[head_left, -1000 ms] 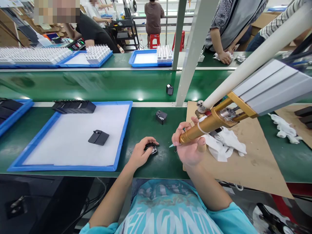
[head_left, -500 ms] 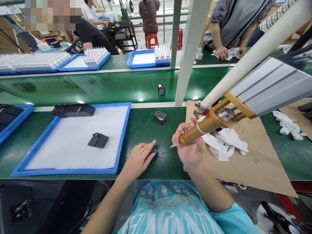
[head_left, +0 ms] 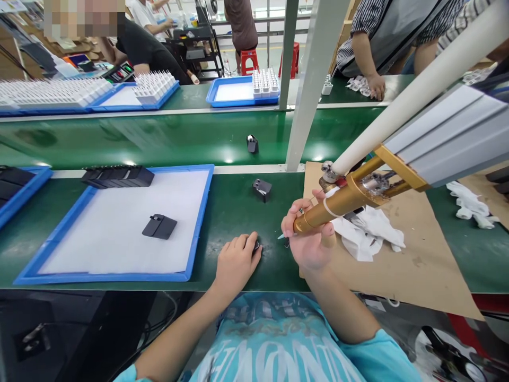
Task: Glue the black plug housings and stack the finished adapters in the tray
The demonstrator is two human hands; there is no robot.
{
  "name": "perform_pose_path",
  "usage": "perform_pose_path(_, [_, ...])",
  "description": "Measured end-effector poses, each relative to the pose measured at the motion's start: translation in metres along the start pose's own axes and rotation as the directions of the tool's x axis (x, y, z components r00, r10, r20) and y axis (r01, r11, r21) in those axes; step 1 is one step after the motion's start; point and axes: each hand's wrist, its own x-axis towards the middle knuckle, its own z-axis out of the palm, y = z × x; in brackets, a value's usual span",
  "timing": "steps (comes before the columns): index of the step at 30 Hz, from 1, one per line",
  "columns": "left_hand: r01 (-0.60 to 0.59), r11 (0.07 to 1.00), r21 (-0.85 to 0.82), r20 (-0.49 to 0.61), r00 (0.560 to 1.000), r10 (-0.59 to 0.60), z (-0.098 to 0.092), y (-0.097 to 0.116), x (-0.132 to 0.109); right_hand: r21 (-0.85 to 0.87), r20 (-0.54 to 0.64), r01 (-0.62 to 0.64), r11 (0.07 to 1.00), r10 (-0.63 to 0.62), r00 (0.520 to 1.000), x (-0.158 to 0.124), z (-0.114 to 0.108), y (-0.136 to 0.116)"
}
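My left hand (head_left: 236, 261) rests on the green bench with its fingers curled over a small black part (head_left: 255, 245) that mostly hides beneath them. My right hand (head_left: 312, 239) is wrapped round the gold barrel of a dispensing tool (head_left: 342, 201), whose thin tip points left and down, just right of the small part. A white tube and a grey arm run up to the right from the tool. A black plug-like part (head_left: 262, 189) stands on the bench behind my hands.
A blue tray (head_left: 119, 225) with white foam holds one flat black piece (head_left: 159, 226) and a row of black pieces (head_left: 117, 176). Brown cardboard (head_left: 397, 254) with white rags (head_left: 368, 233) lies right. Another black part (head_left: 252, 144) rides the conveyor. People work across the line.
My left hand shifted from a stretched pose to curled fingers over the small part, slightly right. The black part on the conveyor moved left. My right hand stayed put.
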Motion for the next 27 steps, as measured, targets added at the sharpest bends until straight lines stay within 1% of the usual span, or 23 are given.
perform_pose_path(3, [0.038, 0.999, 0.012, 0.054, 0.998, -0.039, -0.001, 0.004, 0.000, -0.030, -0.021, -0.005, 1.000, 0.004, 1.000, 0.000, 0.000, 0.000])
perform_pose_path(5, [0.083, 0.995, -0.056, 0.096, 0.992, -0.078, -0.002, 0.003, 0.000, -0.045, -0.032, -0.006, 0.999, 0.005, 0.999, 0.000, 0.000, 0.000])
perform_pose_path(7, [0.168, 0.957, -0.237, 0.146, 0.980, -0.135, -0.003, -0.002, 0.001, -0.044, -0.035, -0.004, 0.999, 0.003, 0.999, 0.000, 0.000, 0.000])
perform_pose_path(8, [0.242, 0.896, -0.373, 0.186, 0.965, -0.183, -0.003, -0.006, 0.002, -0.039, -0.033, -0.003, 0.999, 0.002, 0.999, 0.000, 0.000, 0.000])
perform_pose_path(9, [0.336, 0.783, -0.524, 0.240, 0.940, -0.243, -0.004, -0.011, 0.002, -0.033, -0.031, -0.003, 0.999, 0.002, 1.000, 0.000, -0.001, 0.000])
perform_pose_path(10, [0.434, 0.607, -0.665, 0.310, 0.901, -0.305, -0.004, -0.016, 0.003, -0.026, -0.030, -0.001, 1.000, 0.000, 1.000, 0.000, -0.001, 0.001])
perform_pose_path(11, [0.513, 0.379, -0.770, 0.394, 0.850, -0.350, -0.005, -0.021, 0.004, -0.021, -0.028, 0.000, 1.000, -0.001, 1.000, 0.000, -0.001, 0.001])
perform_pose_path(12, [0.554, 0.131, -0.822, 0.480, 0.798, -0.365, -0.006, -0.026, 0.004, -0.017, -0.028, 0.001, 1.000, -0.002, 1.000, 0.000, -0.002, 0.001])
perform_pose_path(13, [0.555, -0.095, -0.826, 0.550, 0.757, -0.353, -0.008, -0.030, 0.005, -0.016, -0.029, 0.001, 1.000, -0.002, 1.000, 0.000, -0.002, 0.001])
perform_pose_path(14, [0.528, -0.276, -0.803, 0.596, 0.732, -0.331, -0.010, -0.034, 0.005, -0.016, -0.031, 0.002, 1.000, -0.002, 1.000, 0.000, -0.003, 0.001])
perform_pose_path(15, [0.491, -0.405, -0.772, 0.621, 0.720, -0.310, -0.013, -0.038, 0.005, -0.017, -0.031, 0.003, 1.000, -0.003, 1.000, 0.000, -0.004, 0.001])
perform_pose_path(16, [0.457, -0.487, -0.744, 0.633, 0.716, -0.295, -0.016, -0.041, 0.004, -0.017, -0.031, 0.004, 1.000, -0.005, 0.999, -0.001, -0.004, 0.001])
perform_pose_path(17, [0.431, -0.535, -0.727, 0.638, 0.713, -0.291, -0.020, -0.044, 0.004, -0.019, -0.030, 0.006, 1.000, -0.007, 1.000, -0.001, -0.004, 0.001])
perform_pose_path(18, [0.414, -0.555, -0.722, 0.636, 0.712, -0.296, -0.023, -0.048, 0.004, -0.021, -0.030, 0.009, 1.000, -0.010, 0.999, -0.001, -0.005, 0.001])
perform_pose_path(19, [0.408, -0.545, -0.732, 0.628, 0.714, -0.309, -0.027, -0.053, 0.003, -0.022, -0.031, 0.011, 1.000, -0.012, 0.999, -0.001, -0.005, 0.001])
perform_pose_path(20, [0.410, -0.498, -0.764, 0.607, 0.718, -0.339, -0.030, -0.059, 0.002, -0.023, -0.032, 0.012, 1.000, -0.013, 0.999, -0.001, -0.005, 0.001])
perform_pose_path(21, [0.420, -0.399, -0.816, 0.565, 0.725, -0.394, -0.033, -0.066, 0.000, -0.024, -0.034, 0.011, 1.000, -0.012, 0.999, -0.001, -0.005, 0.001])
perform_pose_path(22, [0.431, -0.234, -0.872, 0.489, 0.734, -0.471, -0.035, -0.075, -0.002, -0.024, -0.035, 0.009, 1.000, -0.010, 0.999, -0.001, -0.006, 0.001])
perform_pose_path(23, [0.440, -0.006, -0.898, 0.369, 0.746, -0.555, -0.037, -0.085, -0.005, -0.024, -0.036, 0.007, 1.000, -0.008, 0.999, -0.001, -0.006, 0.001])
perform_pose_path(24, [0.450, 0.259, -0.855, 0.214, 0.760, -0.614, -0.038, -0.095, -0.007, -0.023, -0.038, 0.006, 1.000, -0.006, 0.999, -0.001, -0.006, 0.001])
perform_pose_path(25, [0.458, 0.509, -0.729, 0.054, 0.780, -0.624, -0.039, -0.106, -0.011, -0.024, -0.040, 0.004, 1.000, -0.005, 0.999, -0.001, -0.007, 0.001])
perform_pose_path(26, [0.455, 0.702, -0.548, -0.079, 0.807, -0.586, -0.039, -0.117, -0.014, -0.024, -0.043, 0.004, 1.000, -0.005, 0.999, -0.001, -0.008, 0.001])
perform_pose_path(27, [0.440, 0.824, -0.356, -0.164, 0.839, -0.518, -0.038, -0.128, -0.018, -0.024, -0.045, 0.003, 1.000, -0.004, 0.999, 0.000, -0.008, 0.002])
